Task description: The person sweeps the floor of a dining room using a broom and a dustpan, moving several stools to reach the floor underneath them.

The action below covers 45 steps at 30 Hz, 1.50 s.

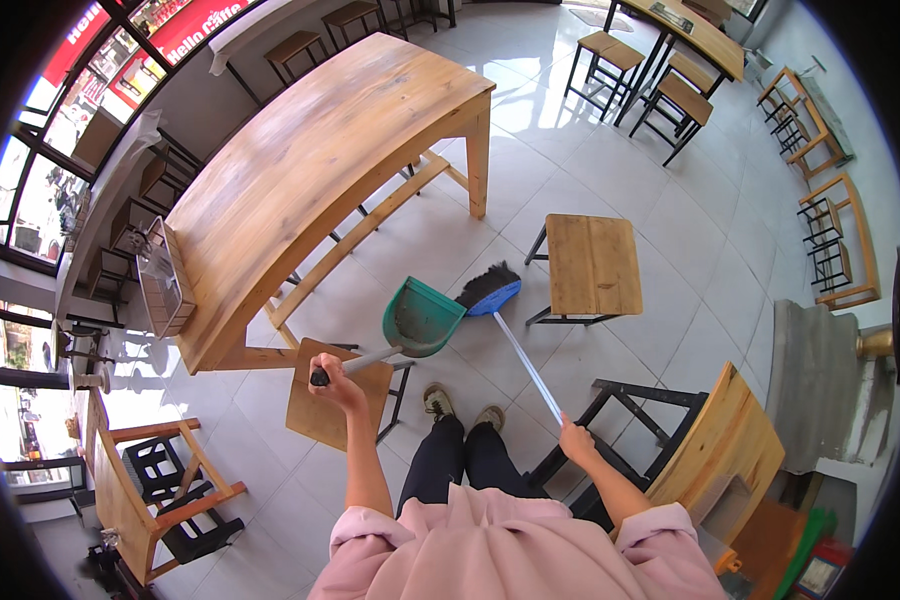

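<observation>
My left hand [337, 382] is closed around the dark-tipped grey handle of a dustpan. The green dustpan [422, 318] is low over the floor tiles in front of my feet, its open side turned toward the broom; whether it touches the floor I cannot tell. Some dull dust or dirt shows inside it. My right hand [575, 440] grips the pale blue-white stick of a broom. The broom's blue head [494, 297] with black bristles lies at the dustpan's right edge, bristles pointing up and left.
A long wooden table [330, 150] stands at the left, with a wire basket [160, 280] at its near end. One wooden stool [595, 265] is right of the broom; another stool [320, 405] sits under my left forearm. A wooden-topped table [725, 455] stands close on my right.
</observation>
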Each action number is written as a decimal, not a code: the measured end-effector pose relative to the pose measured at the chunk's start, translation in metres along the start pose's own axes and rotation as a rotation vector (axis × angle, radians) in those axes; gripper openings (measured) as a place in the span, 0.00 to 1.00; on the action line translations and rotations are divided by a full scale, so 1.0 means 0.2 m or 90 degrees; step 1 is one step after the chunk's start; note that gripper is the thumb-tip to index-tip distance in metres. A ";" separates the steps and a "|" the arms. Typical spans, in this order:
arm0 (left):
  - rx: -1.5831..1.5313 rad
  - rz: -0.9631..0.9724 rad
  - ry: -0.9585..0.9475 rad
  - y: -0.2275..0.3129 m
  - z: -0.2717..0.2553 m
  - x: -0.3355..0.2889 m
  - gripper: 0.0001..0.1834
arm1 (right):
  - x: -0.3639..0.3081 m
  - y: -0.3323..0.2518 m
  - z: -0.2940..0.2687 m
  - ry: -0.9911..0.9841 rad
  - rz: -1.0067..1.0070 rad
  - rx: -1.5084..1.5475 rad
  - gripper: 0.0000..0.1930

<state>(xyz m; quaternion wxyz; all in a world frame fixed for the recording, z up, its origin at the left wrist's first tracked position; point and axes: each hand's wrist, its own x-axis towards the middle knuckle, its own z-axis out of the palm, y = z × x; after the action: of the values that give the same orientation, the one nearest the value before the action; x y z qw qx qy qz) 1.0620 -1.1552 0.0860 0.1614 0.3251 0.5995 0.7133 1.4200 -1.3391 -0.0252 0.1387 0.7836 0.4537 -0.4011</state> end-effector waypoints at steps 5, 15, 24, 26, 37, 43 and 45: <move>-0.029 -0.010 0.098 0.10 0.02 0.04 0.16 | -0.23 0.10 -0.14 0.018 -0.071 0.093 0.19; -0.076 -0.026 0.150 0.08 0.00 0.07 0.11 | 0.36 -0.57 -0.10 0.139 -0.205 0.013 0.20; 0.007 -0.034 0.113 -0.11 -0.13 0.21 0.13 | 0.19 -0.44 0.35 0.166 -0.127 -0.106 0.21; 0.015 -0.056 0.100 -0.14 -0.17 0.23 0.13 | -0.03 -0.32 0.42 0.107 -0.069 -0.117 0.21; -0.023 -0.068 0.028 -0.21 -0.24 0.34 0.16 | -0.47 -0.64 0.34 0.100 -0.048 -0.006 0.20; -0.086 -0.054 -0.050 -0.23 -0.22 0.39 0.16 | -0.04 -0.96 0.48 0.134 -0.124 -0.084 0.21; -0.084 -0.055 -0.051 -0.25 -0.25 0.44 0.16 | 0.00 -0.98 0.54 0.113 -0.094 -0.107 0.22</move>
<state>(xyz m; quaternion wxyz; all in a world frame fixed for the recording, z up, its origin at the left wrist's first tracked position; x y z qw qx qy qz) 0.9577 -1.1264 0.0579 0.2368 0.3161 0.5575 0.7302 1.2036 -1.2942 -0.0652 0.1333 0.7660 0.5525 -0.3003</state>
